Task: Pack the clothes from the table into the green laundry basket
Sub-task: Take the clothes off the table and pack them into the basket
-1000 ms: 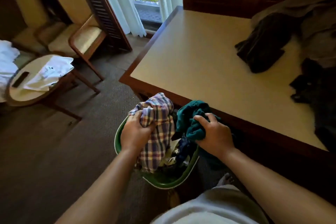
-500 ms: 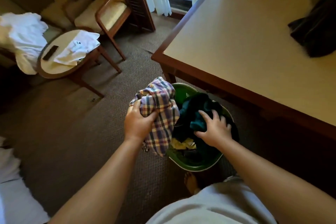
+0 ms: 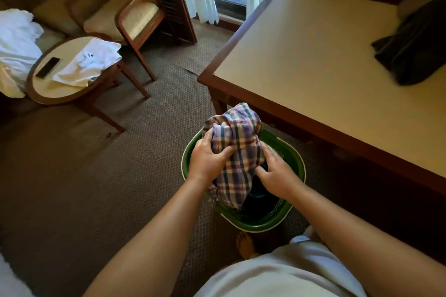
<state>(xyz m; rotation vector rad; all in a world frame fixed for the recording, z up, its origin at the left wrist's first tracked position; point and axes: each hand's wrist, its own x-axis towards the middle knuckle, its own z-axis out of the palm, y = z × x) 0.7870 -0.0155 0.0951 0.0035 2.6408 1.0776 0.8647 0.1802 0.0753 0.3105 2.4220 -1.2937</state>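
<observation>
Half a second on, both hands had closed in on the crumpled plaid cotton shirt (image 3: 237,152), which had shifted from the rim of the round green plastic laundry basket (image 3: 298,166) to sit over its middle, covering the teal garment (image 3: 257,191) the right hand (image 3: 277,173) had been pressing. A person's left hand (image 3: 208,160) clutched a bunched fold of the shirt, fingers wrapped tight; the right hand lay spread against the cloth's other side, pushing rather than pinching. The basket stood on the brown carpet beside the corner of the cream-topped wooden table (image 3: 313,60), where a dark folded garment (image 3: 410,53) waited at the far edge. The step in hand appeared to be tamping the shirt down among the clothes already packed. Next, by this reading, both hands would need to let go and reach across the tabletop for the dark garment.
</observation>
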